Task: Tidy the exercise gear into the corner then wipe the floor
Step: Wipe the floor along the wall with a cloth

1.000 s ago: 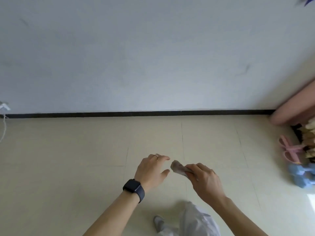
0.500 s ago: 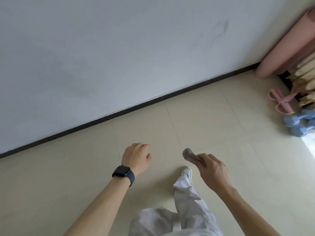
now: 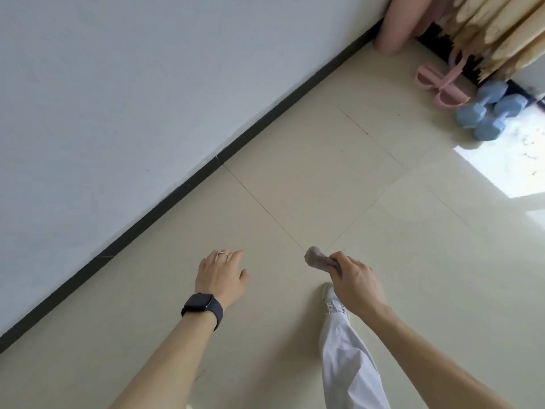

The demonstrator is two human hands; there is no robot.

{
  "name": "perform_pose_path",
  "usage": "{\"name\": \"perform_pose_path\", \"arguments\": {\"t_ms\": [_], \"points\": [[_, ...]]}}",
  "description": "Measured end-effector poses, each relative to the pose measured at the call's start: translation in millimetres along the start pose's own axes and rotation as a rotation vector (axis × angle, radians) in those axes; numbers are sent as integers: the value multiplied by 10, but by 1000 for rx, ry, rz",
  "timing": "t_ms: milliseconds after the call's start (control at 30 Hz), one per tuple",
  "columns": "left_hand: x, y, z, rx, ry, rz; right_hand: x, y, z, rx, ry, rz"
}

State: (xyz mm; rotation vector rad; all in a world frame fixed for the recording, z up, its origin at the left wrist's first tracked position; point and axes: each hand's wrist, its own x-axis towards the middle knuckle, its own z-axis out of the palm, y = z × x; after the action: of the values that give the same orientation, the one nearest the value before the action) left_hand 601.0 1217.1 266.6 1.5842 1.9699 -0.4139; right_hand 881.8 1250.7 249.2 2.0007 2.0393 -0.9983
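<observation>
Right hand (image 3: 355, 286) grips the cloth (image 3: 318, 258), left hand (image 3: 221, 275) hangs relaxed, above wide floor (image 3: 324, 172) beside the skirting (image 3: 177, 188)

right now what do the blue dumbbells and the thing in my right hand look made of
The blue dumbbells: probably rubber or vinyl coating, matte pale blue, soft-edged hexagonal heads. The cloth gripped by the right hand: soft grey-brown fabric, bunched and creased.

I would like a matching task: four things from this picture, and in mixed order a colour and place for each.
1 cloth
2 dumbbells
3 rolled mat
4 watch

a pink, standing in the corner
b dark, on the wrist of the left hand
c blue, on the floor by the curtain
d grey, gripped by the right hand

Pairs: 1-d, 2-c, 3-a, 4-b
</observation>
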Motion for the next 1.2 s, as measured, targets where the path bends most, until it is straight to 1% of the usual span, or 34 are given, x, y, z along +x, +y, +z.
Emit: {"name": "perform_pose_path", "arguments": {"t_ms": [100, 200, 367, 467, 533, 633, 700, 767, 800, 867, 967, 1067, 1167, 1200], "points": [[685, -175, 643, 95, -68, 128, 321, 176, 745, -7, 92, 104], [1086, -418, 1252, 171, -42, 203, 604, 320, 1396, 47, 168, 192], [1797, -650, 2145, 247, -51, 287, 1279, 692, 2303, 100, 215, 262], [2494, -597, 2535, 247, -22, 305, 1854, 1025, 2715, 147, 273, 283], [2946, -476, 2777, 235, -3, 287, 2234, 1305, 2948, 154, 328, 292], [3504, -221, 3030, 208, 43, 267, 2756, 1656, 3112, 158, 407, 273], [3786, -77, 3133, 202, 69, 271, 3015, 1868, 3214, 80, 426, 244], [3977, 18, 3257, 222, 72, 271, 3104, 2050, 3376, 16, 462, 202], [4034, 54, 3310, 228, 67, 263, 3102, 2118, 3470, -5, 478, 151], [4119, 116, 3384, 228, 43, 230, 3086, 2205, 3665, -61, 452, 42], [4218, 186, 3410, 195, -37, 131, 3148, 2248, 3866, -112, 344, -32], [4246, 180, 3459, 147, -87, 66, 3304, 2398, 3706, -165, 354, -135], [4253, 128, 3553, 131, -72, 74, 3717, 2678, 3231, -174, 342, -107], [4259, 111, 3563, 128, -71, 66, 3916, 2750, 3076, -193, 335, -133]]}}
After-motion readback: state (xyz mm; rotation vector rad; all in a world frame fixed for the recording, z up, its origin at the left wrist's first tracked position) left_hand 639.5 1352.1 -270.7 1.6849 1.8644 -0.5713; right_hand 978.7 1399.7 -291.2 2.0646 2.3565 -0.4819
